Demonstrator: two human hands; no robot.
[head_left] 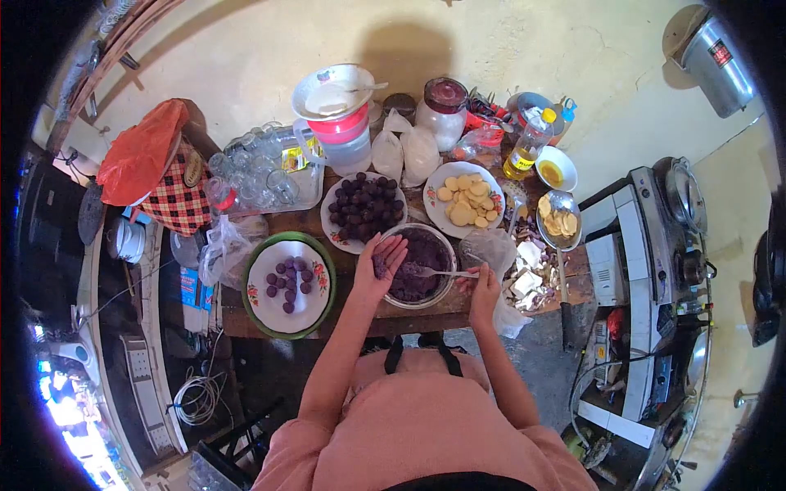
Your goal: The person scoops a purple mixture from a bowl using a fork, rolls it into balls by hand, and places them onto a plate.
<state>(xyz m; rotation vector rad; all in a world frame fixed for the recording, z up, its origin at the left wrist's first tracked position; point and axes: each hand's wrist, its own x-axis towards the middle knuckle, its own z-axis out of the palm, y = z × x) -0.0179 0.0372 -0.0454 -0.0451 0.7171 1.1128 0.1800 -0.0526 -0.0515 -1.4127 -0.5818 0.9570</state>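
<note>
A bowl of purple mash (416, 245) stands at the table's front edge. My left hand (375, 274) is over its left rim, palm up and slightly cupped, with a small lump of purple mash (379, 266) resting in it. From the right, my right hand (485, 290) grips a fork (442, 272) by its handle, tines over the bowl near my left fingers. Left of the bowl, a flowered plate on a green-rimmed tray (254, 309) carries several small purple balls (289, 282). Behind the bowl sits a plate piled with larger dark purple balls (363, 206).
Pale yellow slices fill a plate (434, 214) and a strainer (559, 221). An oil bottle (528, 147) and small bowl (565, 168) stand at the back right. Peelings (532, 278) litter the right side. Glass jars (254, 168) crowd a tray at left; a stove (655, 327) is far right.
</note>
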